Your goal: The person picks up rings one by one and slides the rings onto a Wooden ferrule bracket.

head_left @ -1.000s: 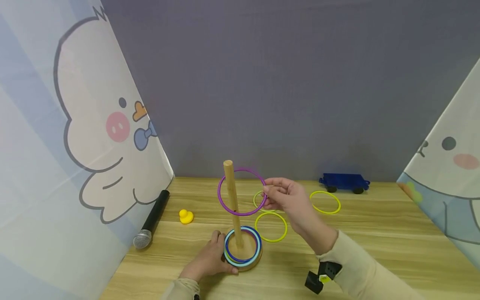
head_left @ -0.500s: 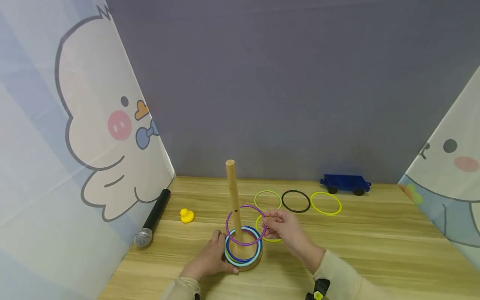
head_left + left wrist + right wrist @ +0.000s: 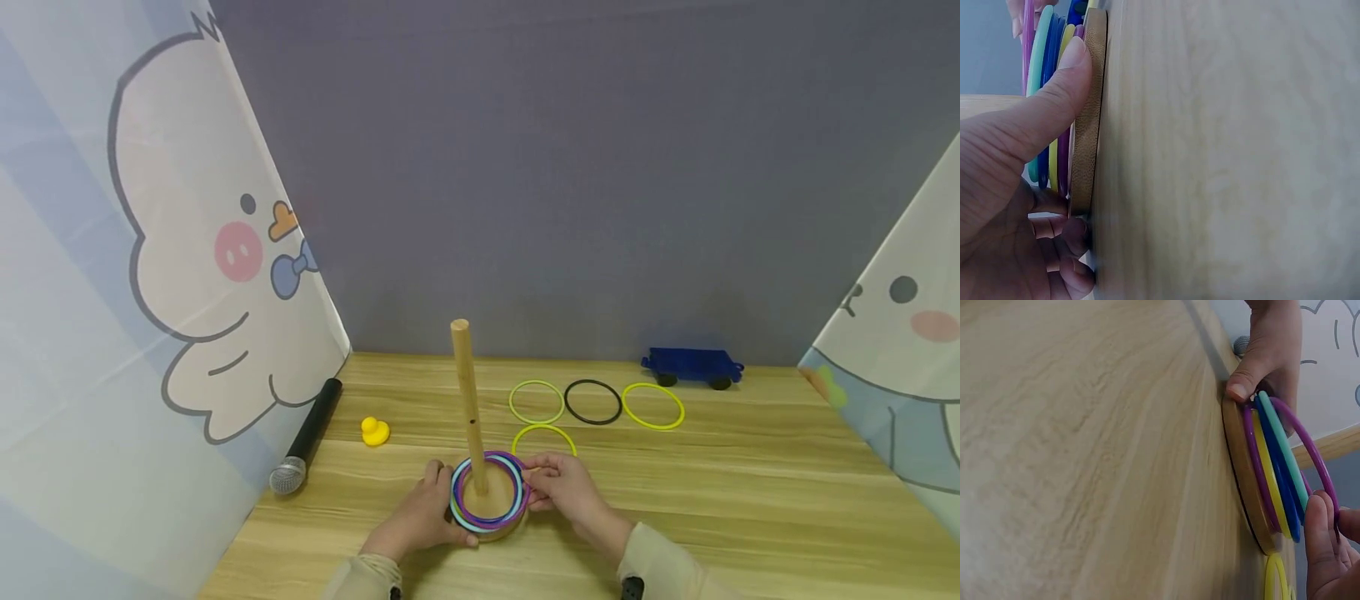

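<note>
A wooden ring-toss stand has an upright peg (image 3: pixel 467 392) and a round base (image 3: pixel 1088 150). My left hand (image 3: pixel 420 512) grips the base's left side, thumb on its edge. Stacked around the peg are a purple ring, a yellow ring (image 3: pixel 1269 475), blue rings and a light turquoise ring (image 3: pixel 1284 447). Fingers and thumb of my right hand (image 3: pixel 566 492) pinch the right side of another purple ring (image 3: pixel 1317 456). That ring encircles the peg just over the turquoise one, tilted, its near-hand side raised in the right wrist view.
Behind the stand lie a yellow ring (image 3: pixel 543 426), a light green ring (image 3: pixel 511 403), a black ring (image 3: pixel 566 403) and another yellow ring (image 3: pixel 683 408). A blue toy wagon (image 3: pixel 690 365) stands at the back right. Leftward are a rubber duck (image 3: pixel 375 432) and a microphone (image 3: pixel 311 425).
My right hand has brought the purple ring down along the peg, from near its upper half to the stacked rings. My left hand has stayed on the base.
</note>
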`<move>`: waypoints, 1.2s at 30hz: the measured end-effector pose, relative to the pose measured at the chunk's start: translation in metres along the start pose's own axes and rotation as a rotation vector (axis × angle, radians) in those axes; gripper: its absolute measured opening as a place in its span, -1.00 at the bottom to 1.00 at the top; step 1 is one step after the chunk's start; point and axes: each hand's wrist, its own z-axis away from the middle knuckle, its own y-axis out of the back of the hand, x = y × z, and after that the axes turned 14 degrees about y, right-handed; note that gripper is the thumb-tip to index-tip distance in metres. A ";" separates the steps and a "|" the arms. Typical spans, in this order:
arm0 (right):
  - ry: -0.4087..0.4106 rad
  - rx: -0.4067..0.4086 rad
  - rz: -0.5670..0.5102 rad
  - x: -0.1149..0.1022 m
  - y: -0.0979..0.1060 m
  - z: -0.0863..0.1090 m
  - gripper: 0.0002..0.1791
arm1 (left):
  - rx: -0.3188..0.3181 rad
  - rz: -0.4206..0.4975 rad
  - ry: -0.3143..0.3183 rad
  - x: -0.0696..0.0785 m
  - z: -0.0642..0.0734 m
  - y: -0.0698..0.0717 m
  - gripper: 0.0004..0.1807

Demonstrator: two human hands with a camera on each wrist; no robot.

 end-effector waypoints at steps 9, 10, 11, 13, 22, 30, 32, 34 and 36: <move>0.025 0.050 0.078 0.007 -0.007 -0.003 -0.79 | -0.001 0.002 0.006 0.001 0.002 -0.001 0.23; 0.029 0.055 0.087 0.007 -0.007 -0.003 -0.81 | -0.001 0.000 0.006 0.001 0.002 -0.001 0.23; 0.029 0.059 0.094 0.008 -0.007 -0.003 -0.82 | -0.001 -0.002 0.006 0.001 0.002 -0.001 0.23; 0.025 0.062 0.103 0.008 -0.008 -0.003 -0.83 | -0.003 -0.003 0.008 0.002 0.002 -0.001 0.23; 0.049 0.127 0.226 0.009 0.005 -0.007 -0.85 | -0.011 0.003 0.014 0.003 0.002 0.000 0.24; 0.040 0.079 0.541 0.013 0.037 -0.011 -0.84 | -0.014 0.003 0.014 0.001 0.001 0.000 0.24; 0.019 0.062 0.607 0.014 0.044 -0.009 -0.86 | -0.013 0.001 0.014 0.001 0.001 0.000 0.25; 0.000 0.042 0.659 0.014 0.049 -0.007 -0.88 | -0.011 -0.002 0.013 0.000 0.000 -0.001 0.25; -0.013 0.019 0.700 0.013 0.055 -0.005 -0.90 | -0.009 -0.005 0.011 -0.001 0.000 -0.001 0.25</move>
